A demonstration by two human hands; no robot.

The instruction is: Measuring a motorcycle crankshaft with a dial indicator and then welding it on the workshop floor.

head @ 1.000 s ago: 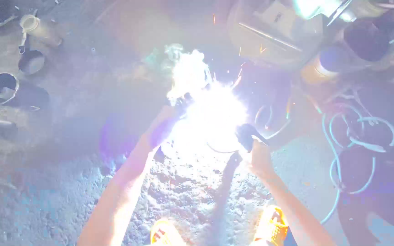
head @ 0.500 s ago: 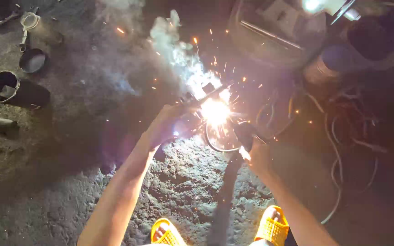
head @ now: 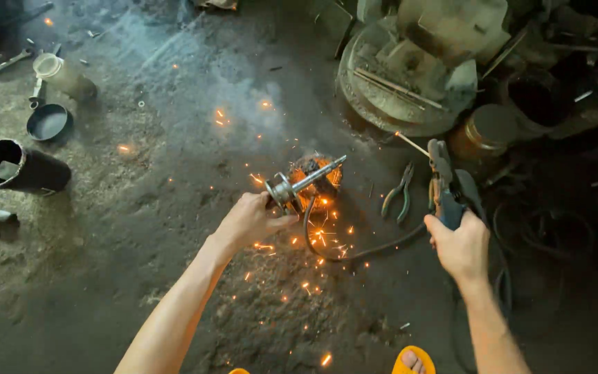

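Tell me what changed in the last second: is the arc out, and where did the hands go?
The arc is out; only scattered sparks and a glow on the metal shaft piece remain. The right hand has pulled the electrode holder away to the right. The left hand still grips the piece on the ground; pliers lie beside it.

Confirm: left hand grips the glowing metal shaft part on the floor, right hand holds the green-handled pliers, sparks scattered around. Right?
Not quite. In the head view the right hand holds a dark welding electrode holder with a thin rod, not the green-handled pliers, which lie untouched on the floor between the hands. The rest stands: the left hand grips the glowing metal shaft part, with sparks scattered around.
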